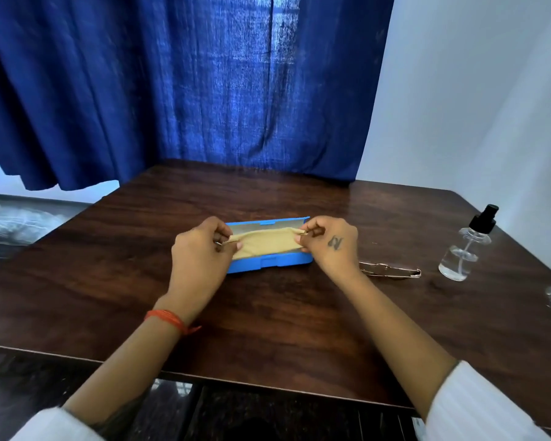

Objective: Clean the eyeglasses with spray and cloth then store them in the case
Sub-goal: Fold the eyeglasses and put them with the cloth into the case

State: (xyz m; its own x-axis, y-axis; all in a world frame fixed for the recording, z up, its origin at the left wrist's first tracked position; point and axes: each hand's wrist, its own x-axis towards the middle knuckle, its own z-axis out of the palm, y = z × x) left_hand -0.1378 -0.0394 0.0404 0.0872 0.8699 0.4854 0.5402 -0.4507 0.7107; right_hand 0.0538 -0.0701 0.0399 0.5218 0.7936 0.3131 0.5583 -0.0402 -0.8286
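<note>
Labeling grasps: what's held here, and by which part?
The tan cloth, stretched over the open blue case: left hand pinches its left end, right hand its right end. Eyeglasses lie untouched.

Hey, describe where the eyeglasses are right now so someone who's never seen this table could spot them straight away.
Start at the dark wooden table and find the open blue case in its middle. Just to its right, beyond the right hand, the eyeglasses lie folded flat on the wood. They are thin and metal-framed, unlike the upright clear spray bottle with a black top further right.
</note>
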